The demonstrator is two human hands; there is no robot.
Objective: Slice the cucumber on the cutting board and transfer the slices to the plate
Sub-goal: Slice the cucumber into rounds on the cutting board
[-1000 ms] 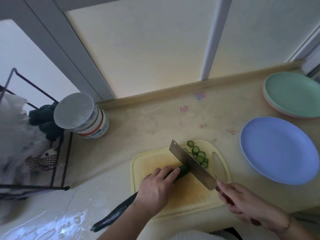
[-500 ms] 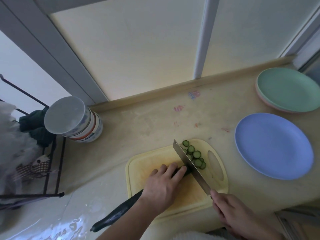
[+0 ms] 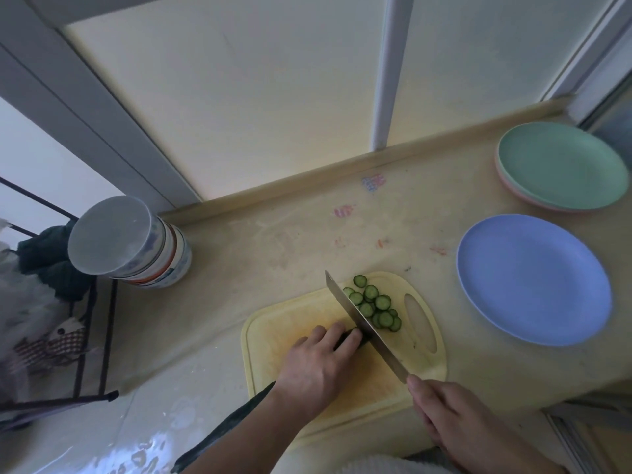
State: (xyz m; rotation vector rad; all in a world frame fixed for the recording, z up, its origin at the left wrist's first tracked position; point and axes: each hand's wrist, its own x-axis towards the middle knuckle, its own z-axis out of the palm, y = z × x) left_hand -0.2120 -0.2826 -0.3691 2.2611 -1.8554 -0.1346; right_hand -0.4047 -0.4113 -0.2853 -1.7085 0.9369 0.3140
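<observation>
While the left hand (image 3: pixel 316 366) presses down on the cucumber (image 3: pixel 225 429) with curled fingers wrapped over its top, the right hand (image 3: pixel 451 417) grips the handle of a cleaver (image 3: pixel 362 325), fingers closed round it. The blade stands edge-down across the yellow cutting board (image 3: pixel 273 333), just beside the left fingertips, at the cut end of the cucumber. Most of the cucumber's dark length runs back under the left wrist and off the near-left edge of the board onto the pale counter (image 3: pixel 273 241). On the far side of the blade, a loose pile of cucumber slices (image 3: pixel 374 304) lies flat on the board, next to its oval handle slot. A blue plate (image 3: pixel 533 278) sits on the counter to the right of the board, apart from it and holding nothing. Beyond it, near the back corner, a green plate (image 3: pixel 561 164) rests on top of a pink one. At the left end of the counter stands a lidded round tub (image 3: pixel 130 242), and beside that a black wire rack (image 3: pixel 92 336) with cloth hung on it.
</observation>
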